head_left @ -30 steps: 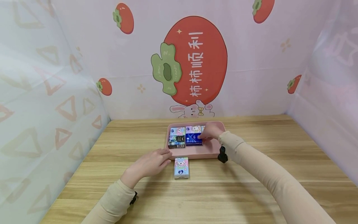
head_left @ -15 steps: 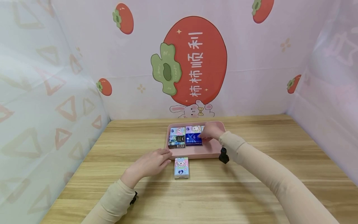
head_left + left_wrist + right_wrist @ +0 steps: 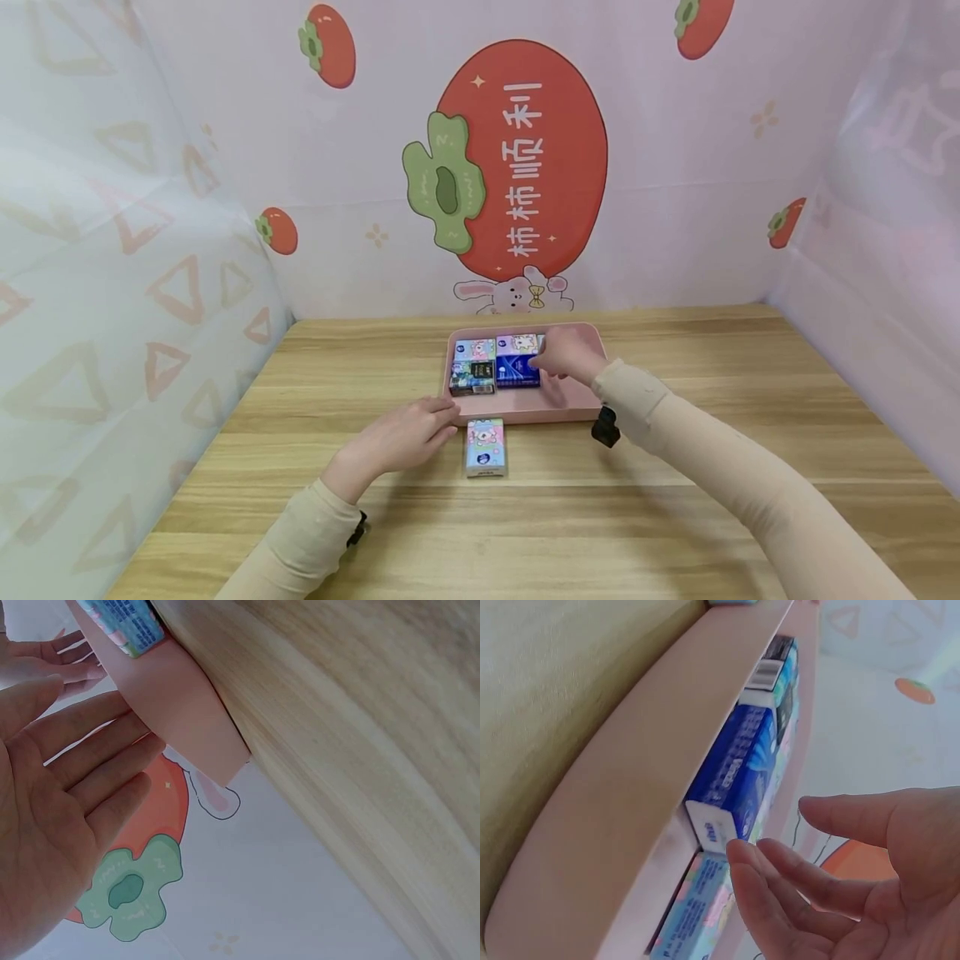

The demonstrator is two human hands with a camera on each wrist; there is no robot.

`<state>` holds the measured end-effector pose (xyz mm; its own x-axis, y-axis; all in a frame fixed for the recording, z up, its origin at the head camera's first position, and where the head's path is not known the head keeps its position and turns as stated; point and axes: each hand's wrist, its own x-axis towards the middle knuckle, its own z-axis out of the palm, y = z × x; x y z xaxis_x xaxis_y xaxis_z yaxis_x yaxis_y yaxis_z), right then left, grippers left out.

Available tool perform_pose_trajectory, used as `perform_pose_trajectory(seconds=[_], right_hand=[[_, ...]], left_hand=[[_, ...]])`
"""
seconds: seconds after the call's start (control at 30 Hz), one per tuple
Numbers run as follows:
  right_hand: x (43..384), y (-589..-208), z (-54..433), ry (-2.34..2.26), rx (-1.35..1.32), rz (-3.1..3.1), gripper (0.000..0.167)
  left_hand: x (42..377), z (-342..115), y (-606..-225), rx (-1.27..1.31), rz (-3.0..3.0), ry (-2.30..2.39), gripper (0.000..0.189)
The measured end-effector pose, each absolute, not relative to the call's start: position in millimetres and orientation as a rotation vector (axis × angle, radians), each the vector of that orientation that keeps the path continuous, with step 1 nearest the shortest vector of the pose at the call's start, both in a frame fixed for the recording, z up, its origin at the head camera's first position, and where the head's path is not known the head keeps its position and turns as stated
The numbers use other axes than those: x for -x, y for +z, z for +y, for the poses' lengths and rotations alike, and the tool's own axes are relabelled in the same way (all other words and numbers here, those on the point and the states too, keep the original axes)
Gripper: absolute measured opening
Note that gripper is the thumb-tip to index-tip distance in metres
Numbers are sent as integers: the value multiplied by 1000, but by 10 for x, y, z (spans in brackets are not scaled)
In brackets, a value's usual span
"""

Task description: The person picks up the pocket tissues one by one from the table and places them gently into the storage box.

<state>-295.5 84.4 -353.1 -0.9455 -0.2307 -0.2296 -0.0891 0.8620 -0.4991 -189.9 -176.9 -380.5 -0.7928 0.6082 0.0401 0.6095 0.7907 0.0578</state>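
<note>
A pink tray point(image 3: 540, 410) holds several small tissue packs. In its front row sit a black-and-green tissue pack point(image 3: 472, 379) and a dark blue tissue pack point(image 3: 517, 372), side by side. My right hand point(image 3: 568, 354) hovers over the tray at the right end of the dark blue one; the right wrist view shows loosely bent fingers with nothing between them, fingertips close to the pack's white end. My left hand point(image 3: 401, 437) rests its straight fingers on the tray's front left corner. A light blue tissue pack point(image 3: 485, 447) lies on the table just before the tray.
Behind the front row are a light blue-and-pink tissue pack point(image 3: 474, 350) and a purple one point(image 3: 516, 343); another beside them is mostly hidden by my right hand. The wooden table point(image 3: 525, 533) ends at a printed cloth backdrop point(image 3: 660, 250).
My right hand has drawn up and slightly back from the dark blue tissue pack, its wrist shifting right. The left hand keeps its place on the tray corner.
</note>
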Motion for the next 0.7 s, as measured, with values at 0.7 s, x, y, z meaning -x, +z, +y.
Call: perform_pose_trajectory(seconds=[0.7], right_hand=[[2383,-3482,727,-732,453,2840,21]], left_hand=[[1899,-1764,-3787,1016,-2957,-113,39]])
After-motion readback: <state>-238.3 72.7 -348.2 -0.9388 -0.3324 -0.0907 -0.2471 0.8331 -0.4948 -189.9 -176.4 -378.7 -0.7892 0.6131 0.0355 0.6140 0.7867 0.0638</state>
